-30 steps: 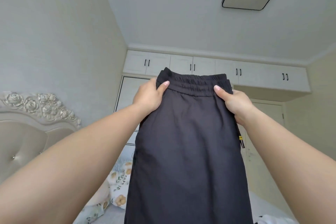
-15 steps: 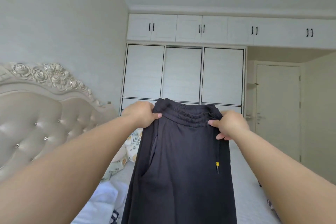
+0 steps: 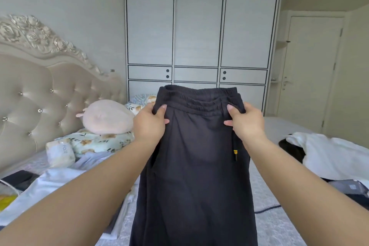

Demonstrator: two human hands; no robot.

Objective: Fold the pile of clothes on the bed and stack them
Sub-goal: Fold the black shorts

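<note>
Both hands, left hand (image 3: 150, 124) and right hand (image 3: 246, 123), pinch the dark trousers (image 3: 196, 175) by the waistband; the legs hang lengthwise, probably reaching the bed (image 3: 279, 215).

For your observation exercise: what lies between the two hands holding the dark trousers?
In the head view, only the trousers' gathered elastic waistband spans between the left hand and right hand.

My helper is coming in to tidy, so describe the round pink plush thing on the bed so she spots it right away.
Start at the tufted headboard on the left. In front of it lie floral pillows, and the pink plush cushion sits on top of them. It is the only plain, pale pink, dome-shaped item there; the pillows beneath it are patterned.
</note>
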